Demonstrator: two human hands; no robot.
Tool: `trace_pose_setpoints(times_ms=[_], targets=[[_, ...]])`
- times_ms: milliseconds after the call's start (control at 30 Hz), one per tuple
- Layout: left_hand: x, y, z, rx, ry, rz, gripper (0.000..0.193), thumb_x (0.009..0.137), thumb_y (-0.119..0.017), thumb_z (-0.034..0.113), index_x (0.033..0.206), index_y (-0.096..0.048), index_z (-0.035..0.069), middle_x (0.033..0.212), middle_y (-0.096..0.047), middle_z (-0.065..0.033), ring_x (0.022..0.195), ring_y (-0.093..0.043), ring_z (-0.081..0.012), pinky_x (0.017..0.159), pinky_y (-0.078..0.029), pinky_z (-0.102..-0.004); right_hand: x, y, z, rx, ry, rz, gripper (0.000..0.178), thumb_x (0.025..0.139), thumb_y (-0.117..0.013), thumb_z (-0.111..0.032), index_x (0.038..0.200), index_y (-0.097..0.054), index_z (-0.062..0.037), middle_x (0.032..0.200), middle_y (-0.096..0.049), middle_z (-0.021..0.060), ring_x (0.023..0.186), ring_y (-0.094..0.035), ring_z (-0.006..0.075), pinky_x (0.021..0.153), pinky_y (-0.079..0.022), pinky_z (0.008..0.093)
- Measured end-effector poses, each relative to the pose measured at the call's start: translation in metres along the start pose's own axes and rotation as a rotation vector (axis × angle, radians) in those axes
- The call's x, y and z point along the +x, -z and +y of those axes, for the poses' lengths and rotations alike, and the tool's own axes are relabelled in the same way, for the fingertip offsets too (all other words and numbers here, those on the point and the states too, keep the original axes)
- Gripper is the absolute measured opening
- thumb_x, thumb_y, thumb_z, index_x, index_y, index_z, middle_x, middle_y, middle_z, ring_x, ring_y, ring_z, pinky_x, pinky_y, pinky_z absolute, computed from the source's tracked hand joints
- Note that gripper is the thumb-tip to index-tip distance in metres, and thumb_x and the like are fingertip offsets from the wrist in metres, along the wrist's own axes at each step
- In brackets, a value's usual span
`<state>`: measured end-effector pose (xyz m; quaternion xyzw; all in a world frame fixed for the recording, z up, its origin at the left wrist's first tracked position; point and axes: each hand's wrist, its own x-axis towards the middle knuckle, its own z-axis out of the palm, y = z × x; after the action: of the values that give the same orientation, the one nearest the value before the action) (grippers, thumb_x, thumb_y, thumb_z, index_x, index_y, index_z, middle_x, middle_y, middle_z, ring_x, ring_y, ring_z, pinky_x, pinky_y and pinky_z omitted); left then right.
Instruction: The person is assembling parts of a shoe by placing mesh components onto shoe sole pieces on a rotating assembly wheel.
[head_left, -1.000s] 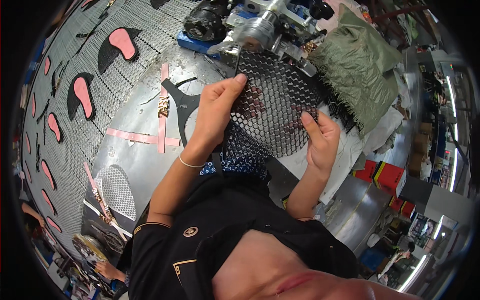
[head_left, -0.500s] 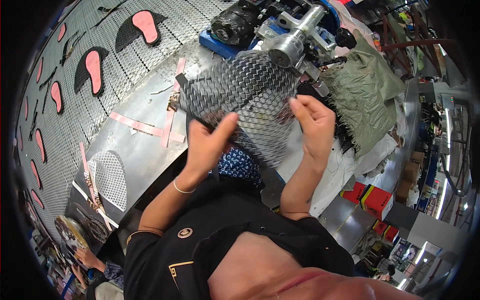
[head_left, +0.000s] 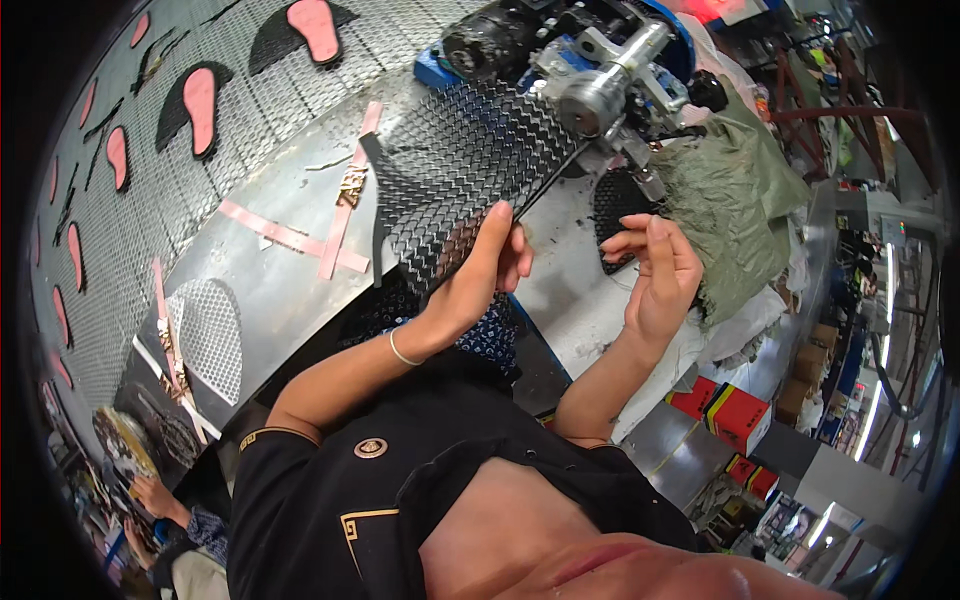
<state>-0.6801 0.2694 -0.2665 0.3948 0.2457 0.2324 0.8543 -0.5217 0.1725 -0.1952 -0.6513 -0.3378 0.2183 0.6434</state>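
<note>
A black piece of woven-look mesh (head_left: 470,150) with smooth dark edging hangs spread over the metal table's edge. My left hand (head_left: 478,268) grips its near right edge, thumb on top and fingers curled below. The far right corner of the mesh reaches the metal roller head of a small machine (head_left: 592,105); whether it is clamped there I cannot tell. Apart from the mesh, my right hand (head_left: 660,280) is raised with its fingers loosely bent and nothing in them. Just beyond those fingertips, another black mesh piece (head_left: 612,215) lies on the pale tabletop.
Pink straps (head_left: 345,205) with metal ornaments and a white mesh piece (head_left: 205,335) lie on the metal table (head_left: 270,345). Past it, a wire-mesh conveyor (head_left: 270,110) carries pink sole-shaped pieces (head_left: 201,110). A green sack (head_left: 735,200) sits right. A co-worker's hand (head_left: 155,495) shows lower left.
My right hand has let go of the mesh and moved right and down. My left hand has shifted right along the mesh, which has swung up and left toward the machine.
</note>
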Motion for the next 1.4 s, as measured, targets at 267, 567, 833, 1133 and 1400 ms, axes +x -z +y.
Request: trace_pose_setpoints(times_ms=[267,567,833,1133,1400], targets=[[-0.004,0.048,-0.012,0.286,-0.256,0.199,0.052,0.104,-0.030,0.042,0.116,-0.057,-0.001,0.081,-0.067,-0.0107,0.060,-0.057,-0.0114,0.057,-0.046,-0.0251,-0.020,-0.058,0.007,0.197,0.045,-0.478,0.039,0.095,-0.054,-0.025,0.112,-0.058,0.0096,0.086,-0.069,0.0184,0.078,-0.066,0.0199,0.074,-0.050,0.0292],[-0.028,0.058,0.020,0.873,-0.882,0.179,0.042,0.072,-0.073,0.006,0.113,-0.067,0.001,0.129,-0.056,-0.0219,0.116,-0.058,-0.0323,0.097,-0.046,-0.0361,-0.036,-0.055,0.033,0.301,-0.066,-0.372,0.039,0.088,-0.059,-0.001,0.124,-0.049,0.0082,0.112,-0.064,0.0157,0.103,-0.063,0.0201,0.090,-0.048,0.0304],[-0.033,0.057,0.026,0.941,-0.900,0.191,0.041,0.068,-0.075,0.008,0.108,-0.070,0.002,0.127,-0.058,-0.0194,0.114,-0.059,-0.0306,0.094,-0.047,-0.0354,-0.038,-0.054,0.040,0.272,-0.036,-0.263,0.050,0.081,-0.062,0.010,0.128,-0.047,0.0059,0.117,-0.061,0.0154,0.106,-0.062,0.0203,0.094,-0.049,0.0322],[-0.019,0.052,0.042,0.719,-0.694,-0.284,0.034,0.075,-0.067,0.007,0.109,-0.064,0.000,0.111,-0.065,-0.0152,0.099,-0.065,-0.0269,0.086,-0.050,-0.0330,-0.030,-0.025,0.048,0.027,0.235,-0.167,0.042,0.067,-0.077,0.002,0.105,-0.061,-0.0008,0.117,-0.060,0.0141,0.113,-0.056,0.0245,0.100,-0.041,0.0355],[0.000,0.019,0.043,0.183,0.011,-0.205,0.044,0.098,-0.053,0.036,0.086,-0.064,-0.006,0.076,-0.066,-0.0082,0.058,-0.067,-0.0157,0.054,-0.052,-0.0239,-0.056,0.011,0.044,0.241,-0.047,0.052,0.033,0.070,-0.078,0.007,0.096,-0.060,0.0003,0.098,-0.068,0.0099,0.087,-0.063,0.0133,0.081,-0.050,0.0262]])
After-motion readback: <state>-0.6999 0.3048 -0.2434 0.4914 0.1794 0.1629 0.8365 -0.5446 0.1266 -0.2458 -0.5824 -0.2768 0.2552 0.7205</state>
